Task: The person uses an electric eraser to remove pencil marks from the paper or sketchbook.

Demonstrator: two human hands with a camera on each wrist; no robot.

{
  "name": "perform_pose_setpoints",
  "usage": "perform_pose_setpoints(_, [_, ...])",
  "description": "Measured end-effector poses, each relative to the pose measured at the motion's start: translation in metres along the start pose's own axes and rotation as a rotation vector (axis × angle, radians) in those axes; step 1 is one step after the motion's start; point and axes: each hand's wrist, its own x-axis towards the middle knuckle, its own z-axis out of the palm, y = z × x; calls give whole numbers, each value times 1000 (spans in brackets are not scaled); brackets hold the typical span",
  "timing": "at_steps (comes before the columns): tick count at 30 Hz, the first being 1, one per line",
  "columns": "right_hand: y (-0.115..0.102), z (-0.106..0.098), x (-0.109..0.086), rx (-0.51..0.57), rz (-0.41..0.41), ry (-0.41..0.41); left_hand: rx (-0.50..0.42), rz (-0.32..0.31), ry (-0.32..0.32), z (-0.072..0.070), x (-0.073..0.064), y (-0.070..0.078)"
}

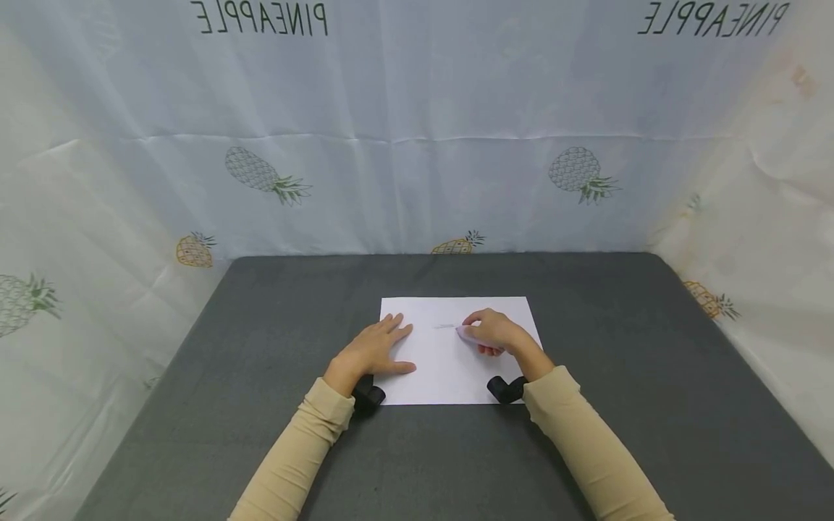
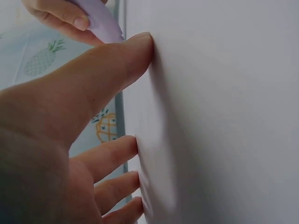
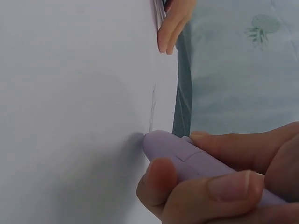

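Observation:
A white sheet of paper [image 1: 443, 380] lies on the dark grey table, with a short faint line of marks [image 1: 444, 326] on its upper middle. My left hand [image 1: 376, 349] rests with spread fingers on the paper's left side; its thumb [image 2: 135, 53] and fingertips touch the sheet. In my right hand [image 1: 498, 333] is a lavender, rounded, pen-shaped tool [image 3: 187, 156], gripped between thumb and fingers. The tool's tip is at the paper, at the end of the thin grey marks [image 3: 153, 105]. Its exact kind I cannot tell, and its rear part is hidden by the hand.
The dark grey table [image 1: 417, 463] extends around the paper on all sides. Behind it and at both sides hangs a pale curtain [image 1: 417, 181] printed with pineapples. Black wrist-worn devices [image 1: 504, 391] sit by both wrists, over the paper's lower corners.

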Motion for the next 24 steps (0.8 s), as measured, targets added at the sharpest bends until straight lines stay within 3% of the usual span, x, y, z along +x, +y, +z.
perform_pose_setpoints(24, [-4,2,8,-2,19,7,10,-6,-1,3,3,0])
